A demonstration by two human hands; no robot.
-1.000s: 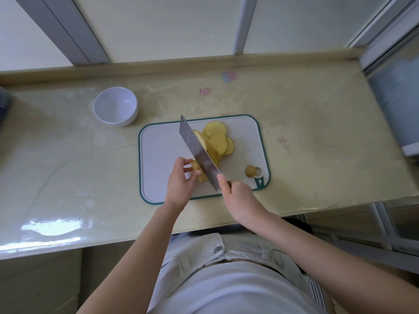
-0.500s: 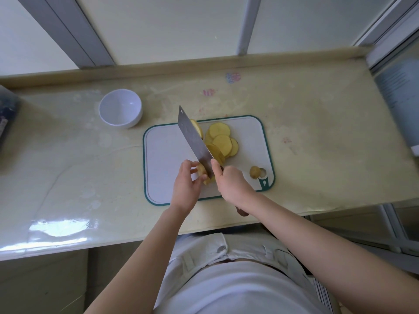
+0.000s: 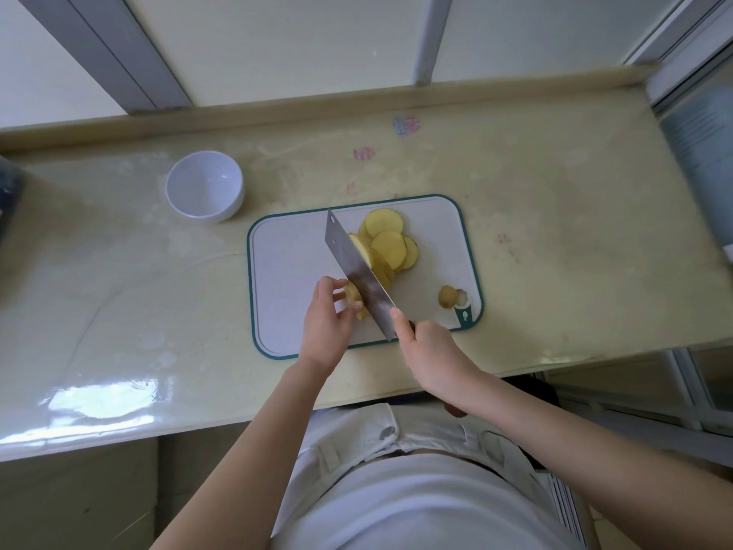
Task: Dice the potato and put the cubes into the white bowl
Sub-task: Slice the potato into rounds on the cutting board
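Note:
On the white cutting board with a teal rim lie several round yellow potato slices in an overlapping pile. My left hand pinches the small remaining potato piece near the board's front. My right hand grips the handle of a cleaver, forefinger along the blade's back; the blade stands between the held piece and the slices. The white bowl sits empty on the counter, left of and behind the board. A potato end piece lies at the board's front right corner.
The beige counter runs along a window sill at the back. A dark object shows at the far left edge. A grey-blue panel borders the counter's right end. The counter's front edge is close to my body.
The cleaver has come back down toward me after being pushed forward, and my right hand has slid back off the board. My left hand still holds the potato piece.

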